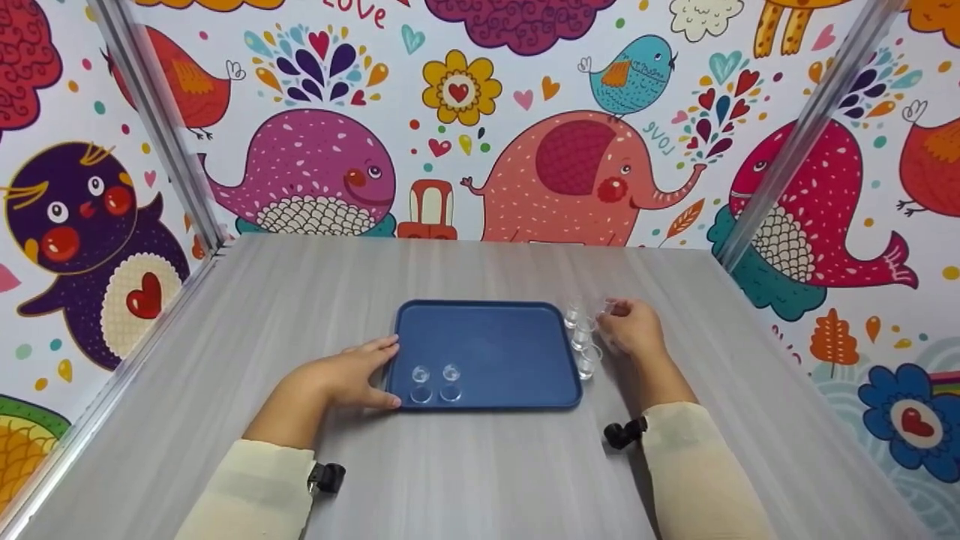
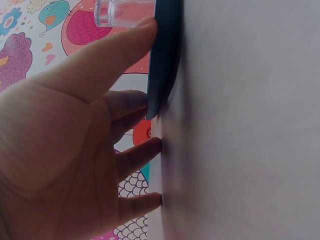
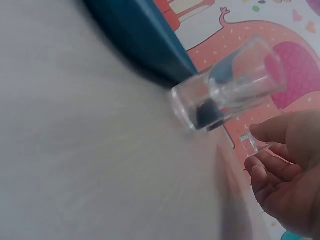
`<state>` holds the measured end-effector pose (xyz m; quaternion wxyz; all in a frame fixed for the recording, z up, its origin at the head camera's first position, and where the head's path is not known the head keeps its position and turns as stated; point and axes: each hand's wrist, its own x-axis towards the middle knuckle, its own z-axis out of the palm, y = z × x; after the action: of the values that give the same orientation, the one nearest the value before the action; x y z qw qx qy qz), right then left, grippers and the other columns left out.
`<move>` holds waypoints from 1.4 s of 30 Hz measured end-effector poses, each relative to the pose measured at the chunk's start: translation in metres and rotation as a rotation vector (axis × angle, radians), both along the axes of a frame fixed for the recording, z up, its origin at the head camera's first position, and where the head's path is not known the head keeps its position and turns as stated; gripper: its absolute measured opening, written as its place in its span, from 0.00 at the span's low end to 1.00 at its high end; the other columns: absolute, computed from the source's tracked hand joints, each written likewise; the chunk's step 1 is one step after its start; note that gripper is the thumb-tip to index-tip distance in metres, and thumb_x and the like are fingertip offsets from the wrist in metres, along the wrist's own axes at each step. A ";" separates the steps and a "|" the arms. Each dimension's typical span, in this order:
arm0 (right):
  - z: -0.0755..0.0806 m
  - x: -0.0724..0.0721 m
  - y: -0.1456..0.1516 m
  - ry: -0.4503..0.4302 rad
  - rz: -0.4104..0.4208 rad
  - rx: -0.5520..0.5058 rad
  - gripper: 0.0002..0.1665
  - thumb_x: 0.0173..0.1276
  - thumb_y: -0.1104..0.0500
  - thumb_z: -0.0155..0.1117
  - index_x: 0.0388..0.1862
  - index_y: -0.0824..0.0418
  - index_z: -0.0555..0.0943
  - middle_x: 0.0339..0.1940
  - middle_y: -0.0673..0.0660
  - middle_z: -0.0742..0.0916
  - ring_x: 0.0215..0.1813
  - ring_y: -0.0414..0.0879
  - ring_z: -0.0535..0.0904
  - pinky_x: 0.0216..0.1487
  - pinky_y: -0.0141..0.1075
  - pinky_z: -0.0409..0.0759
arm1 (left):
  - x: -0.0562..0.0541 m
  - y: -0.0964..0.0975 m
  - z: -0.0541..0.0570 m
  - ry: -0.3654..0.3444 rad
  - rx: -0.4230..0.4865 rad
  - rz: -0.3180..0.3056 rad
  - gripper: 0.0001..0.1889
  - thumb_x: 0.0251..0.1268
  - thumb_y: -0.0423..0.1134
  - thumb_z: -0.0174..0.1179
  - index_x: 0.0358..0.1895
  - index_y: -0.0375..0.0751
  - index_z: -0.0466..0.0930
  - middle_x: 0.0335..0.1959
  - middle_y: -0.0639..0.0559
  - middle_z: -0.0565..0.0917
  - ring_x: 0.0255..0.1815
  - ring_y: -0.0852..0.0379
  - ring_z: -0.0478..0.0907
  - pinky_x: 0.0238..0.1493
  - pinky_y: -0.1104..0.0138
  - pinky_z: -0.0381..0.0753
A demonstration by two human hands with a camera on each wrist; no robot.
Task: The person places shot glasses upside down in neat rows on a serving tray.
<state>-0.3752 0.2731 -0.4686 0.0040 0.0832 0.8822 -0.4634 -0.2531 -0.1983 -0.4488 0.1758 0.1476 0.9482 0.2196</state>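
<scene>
My left hand (image 1: 349, 379) touches the left side of a blue tray (image 1: 487, 349), its thumb at the near corner and fingers along the edge. In the left wrist view, the thumb rests on the rim and two fingertips touch the tabletop. Two small clear shot glasses (image 1: 421, 373) stand on the tray near that corner, seemingly upside down. Right of the tray, my right hand (image 1: 634, 326) pinches another clear shot glass (image 3: 252, 145) between thumb and fingers. Beside this hand, several similar glasses (image 1: 586, 365) stand upright in a row along the tray's right edge.
A grey wood-grain table (image 1: 480, 465) carries the tray and glasses. Patterned panels (image 1: 517, 150) with cartoon animals enclose the back and sides, with metal posts (image 1: 161, 127) at the corners. A small black camera (image 1: 326, 477) sits on each wrist.
</scene>
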 end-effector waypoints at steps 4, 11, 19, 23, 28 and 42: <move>0.012 0.005 -0.005 0.052 0.001 -0.045 0.29 0.78 0.54 0.67 0.74 0.61 0.78 0.63 0.63 0.84 0.58 0.53 0.81 0.54 0.35 0.84 | 0.000 0.000 0.001 0.004 0.002 -0.009 0.53 0.64 0.57 0.75 0.86 0.41 0.58 0.91 0.50 0.53 0.90 0.33 0.50 0.85 0.33 0.55; 0.036 0.019 -0.029 0.171 0.045 -0.063 0.27 0.75 0.53 0.71 0.69 0.59 0.82 0.59 0.61 0.87 0.60 0.52 0.83 0.62 0.36 0.85 | 0.000 -0.001 0.002 0.015 0.002 -0.011 0.54 0.64 0.57 0.76 0.86 0.39 0.58 0.91 0.49 0.53 0.89 0.32 0.51 0.85 0.33 0.55; 0.058 0.047 -0.065 0.245 0.162 -0.136 0.26 0.70 0.50 0.77 0.63 0.58 0.85 0.51 0.58 0.88 0.53 0.50 0.84 0.50 0.27 0.85 | -0.002 -0.002 -0.001 0.014 -0.006 -0.008 0.54 0.64 0.58 0.75 0.86 0.40 0.57 0.91 0.49 0.53 0.89 0.31 0.51 0.85 0.34 0.55; 0.066 0.061 -0.081 0.250 0.213 -0.136 0.26 0.68 0.49 0.79 0.61 0.57 0.85 0.50 0.58 0.86 0.52 0.51 0.82 0.50 0.31 0.86 | -0.002 -0.002 -0.001 0.014 -0.003 -0.012 0.54 0.64 0.58 0.75 0.86 0.39 0.57 0.91 0.48 0.53 0.89 0.32 0.51 0.86 0.34 0.55; 0.070 0.075 -0.097 0.273 0.312 -0.172 0.21 0.68 0.52 0.79 0.57 0.56 0.86 0.49 0.58 0.89 0.50 0.51 0.84 0.50 0.32 0.87 | -0.002 -0.002 -0.001 0.011 -0.005 -0.005 0.54 0.64 0.57 0.76 0.86 0.40 0.57 0.91 0.49 0.53 0.89 0.32 0.51 0.86 0.34 0.55; 0.067 0.097 -0.123 0.271 0.574 -0.243 0.22 0.69 0.56 0.79 0.60 0.57 0.86 0.44 0.56 0.93 0.43 0.48 0.86 0.43 0.31 0.86 | 0.000 0.000 -0.002 0.035 0.008 -0.027 0.53 0.63 0.56 0.76 0.85 0.37 0.60 0.90 0.47 0.56 0.88 0.31 0.54 0.85 0.34 0.57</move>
<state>-0.2786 0.1503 -0.4018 0.0271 -0.2319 0.8005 -0.5520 -0.2528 -0.1979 -0.4508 0.1617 0.1647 0.9482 0.2183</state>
